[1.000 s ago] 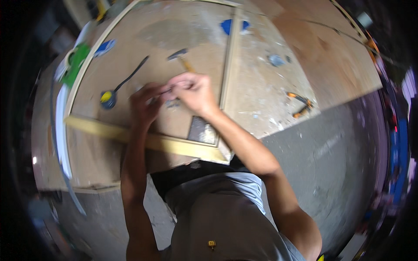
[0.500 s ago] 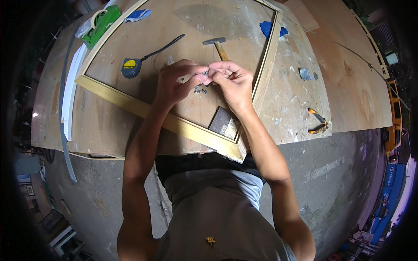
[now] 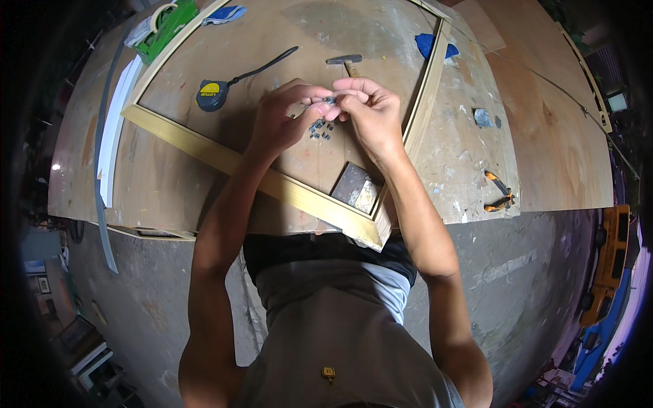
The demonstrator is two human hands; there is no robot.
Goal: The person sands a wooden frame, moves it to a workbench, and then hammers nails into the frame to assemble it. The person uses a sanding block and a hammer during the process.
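My left hand (image 3: 277, 117) and my right hand (image 3: 378, 117) meet above the table, thumbs and fingertips pinched together. Between them is a small dark metal fastener (image 3: 329, 100), mostly covered by the fingers. Just below the fingertips, several similar loose fasteners (image 3: 321, 130) lie on the wood. A mitred wooden frame (image 3: 299, 193) surrounds this spot, its near corner pointing at my body. Inside that corner rests a dark, flat metal block (image 3: 349, 185). Beyond my right hand lies a hammer (image 3: 344, 60), its handle partly hidden.
A tape measure (image 3: 212, 95) with a black strap lies at left inside the frame. Orange-handled pliers (image 3: 500, 191) are near the table's right edge. A green tool (image 3: 165, 31), blue cloths (image 3: 427, 45) and white strips (image 3: 121, 129) lie around the frame.
Both hands stay pinched together, with only slight finger shifts. More of the loose fasteners now show below them, and the right hand covers more of the hammer handle. The whole view has shifted slightly.
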